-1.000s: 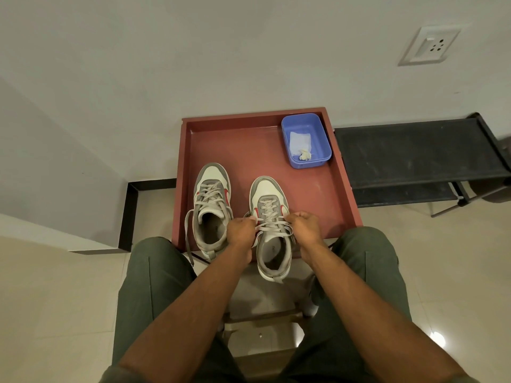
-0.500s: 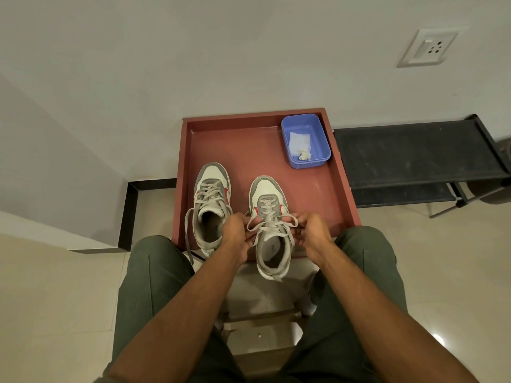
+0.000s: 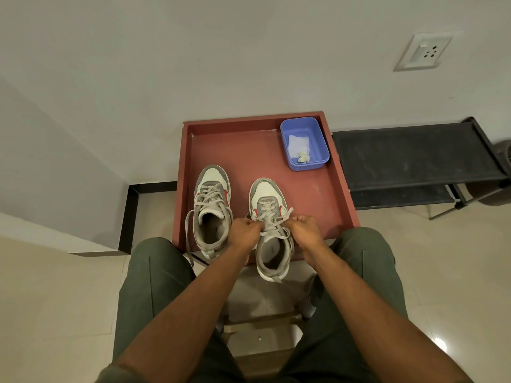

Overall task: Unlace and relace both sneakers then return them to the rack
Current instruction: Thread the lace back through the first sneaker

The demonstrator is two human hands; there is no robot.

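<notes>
Sneakers, grey and white w/ red accents, sit side by side on a red tray-like counter (image 3: 340,189), toes pointing away from the person, seen from a head camera looking down. Left sneaker (image 3: 211,208) stands untouched; its loose lace (image 3: 188,239) trails down over the counter's near edge. Right sneaker (image 3: 271,230) sits nearer the person, heel overhanging that edge. Left hand (image 3: 244,230) pinches a lace end at the right sneaker's left side; right hand (image 3: 304,228) pinches the other lace end (image 3: 287,212) at its right side, fingers of both curled tight. Blue plastic tub (image 3: 320,142) w/ a white sheet and a small pale wad inside sits at the counter's far right corner. Black shoe rack (image 3: 414,156) stands just right of the counter, against the wall. Person's knees in green trousers frame the bottom.
</notes>
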